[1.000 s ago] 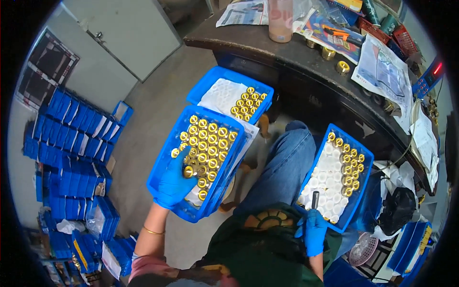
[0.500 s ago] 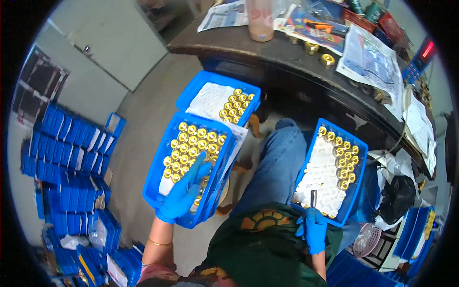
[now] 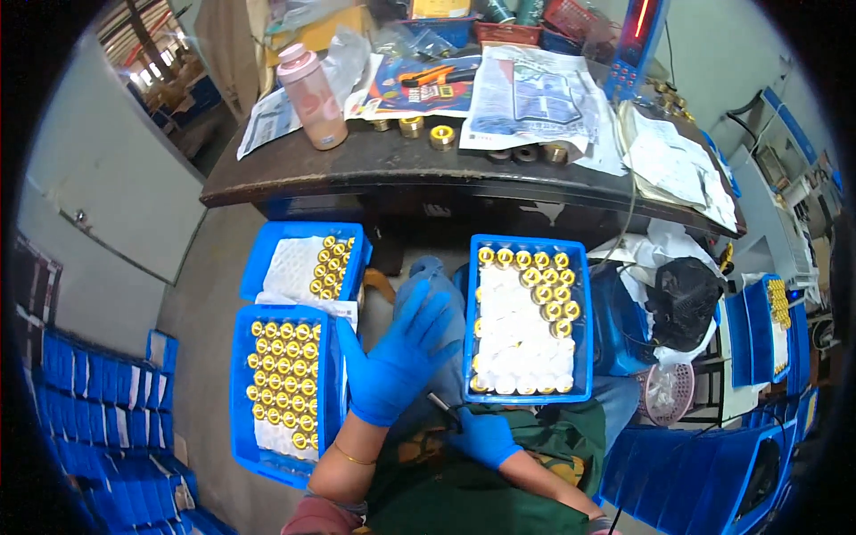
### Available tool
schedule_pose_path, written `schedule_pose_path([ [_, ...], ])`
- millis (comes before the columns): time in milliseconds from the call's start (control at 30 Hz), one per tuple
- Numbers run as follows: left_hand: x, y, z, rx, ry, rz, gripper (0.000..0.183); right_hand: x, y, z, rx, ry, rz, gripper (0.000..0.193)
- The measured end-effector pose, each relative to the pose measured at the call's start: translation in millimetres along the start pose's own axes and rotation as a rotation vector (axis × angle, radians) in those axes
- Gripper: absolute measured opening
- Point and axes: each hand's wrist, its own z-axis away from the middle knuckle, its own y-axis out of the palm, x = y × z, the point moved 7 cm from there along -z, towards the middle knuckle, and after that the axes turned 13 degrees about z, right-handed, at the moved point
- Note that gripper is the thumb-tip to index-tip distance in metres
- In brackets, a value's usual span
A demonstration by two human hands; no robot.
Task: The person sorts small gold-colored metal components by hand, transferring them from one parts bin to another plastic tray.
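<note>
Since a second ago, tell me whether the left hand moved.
Yes. The left hand lifted off the full tray of brass rings and now hovers, open, to that tray's right.

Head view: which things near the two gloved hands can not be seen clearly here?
- Slim dark tool in the right hand: mostly covered by the fist, its kind unclear.
- Tray on the lap: near rim hidden by the right hand.
- Full tray beside the open left hand: right edge covered by the fingers.

Place: small factory workshop.
Evidence: blue trays (image 3: 526, 392) of brass fittings (image 3: 283, 370); stacked blue trays (image 3: 98, 401); cluttered dark workbench (image 3: 374, 165); bare concrete floor (image 3: 201, 294).
</note>
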Motion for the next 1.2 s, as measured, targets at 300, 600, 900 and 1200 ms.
schedule_pose_path([
  [300,5,-9,10,0.092,-0.04,0.103,0.058,-18,-16,6,-0.139,0.092,-0.421,0.035],
  [600,77,-96,-9,0.014,-0.166,-1.237,0.063,30,-102,1,-0.291,-0.219,-0.53,0.028],
  [900,88,-98,-68,-0.092,0.032,-1.012,0.046,-23,-95,18,-0.086,-0.021,-0.878,0.032],
  [1200,92,-109,-205,0.273,0.152,-2.771,0.037,-183,-38,23,-0.663,0.621,-0.418,0.029],
])
